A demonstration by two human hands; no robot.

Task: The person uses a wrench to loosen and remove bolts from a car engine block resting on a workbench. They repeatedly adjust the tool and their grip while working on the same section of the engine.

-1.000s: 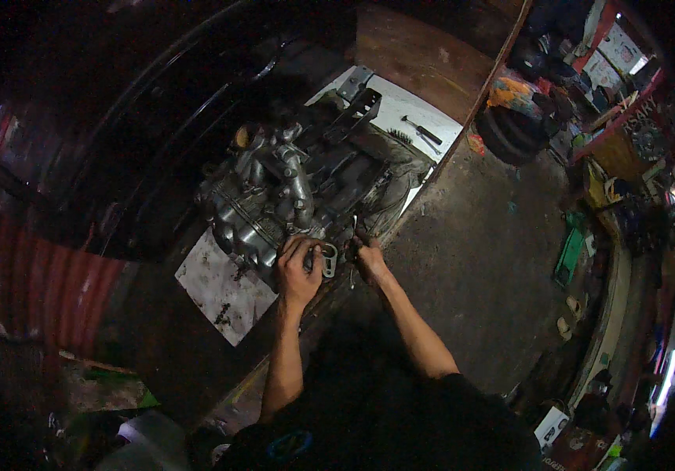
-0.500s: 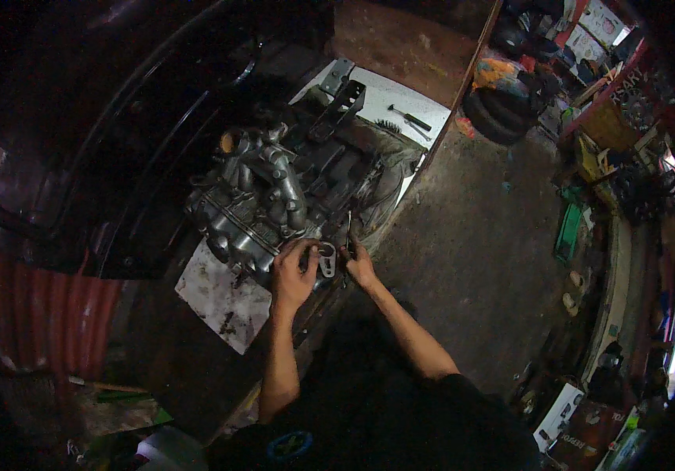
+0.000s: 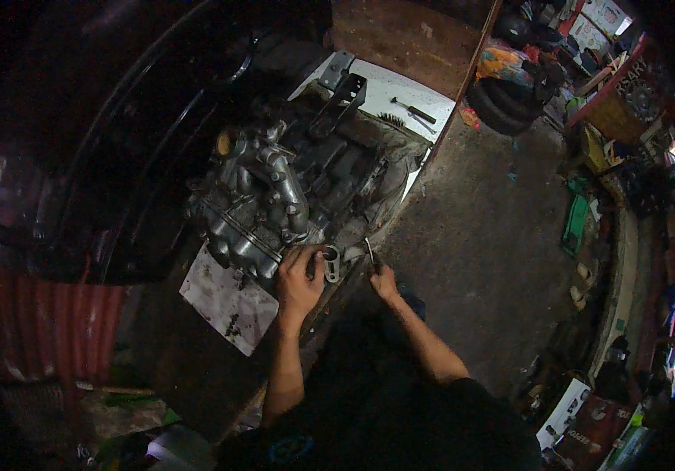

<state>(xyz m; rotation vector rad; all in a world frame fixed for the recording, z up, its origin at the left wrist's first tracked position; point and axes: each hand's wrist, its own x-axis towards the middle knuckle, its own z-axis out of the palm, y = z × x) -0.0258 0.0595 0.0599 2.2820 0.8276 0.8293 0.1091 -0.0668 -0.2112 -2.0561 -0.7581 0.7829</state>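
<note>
A greasy metal engine lies on the bench in front of me. My left hand is at its near right corner, fingers curled and thumb against a pale metal bracket with a round opening. Whether the bracket is attached to the engine cannot be seen. Off to the right, my right hand is closed around a slim metal tool, whose bright shaft points up and away from me. The tool's exact kind is too small to tell, and it is apart from the bracket.
A stained white sheet lies left of my left hand. Behind the engine, a black-handled tool and a brush rest on a white surface. Dark vehicle bodywork borders the left. Black tyres and a green object are to the right.
My right hand has moved right and slightly toward me with the tool, away from the bracket. My left hand stays at the bracket; the view has shifted slightly.
</note>
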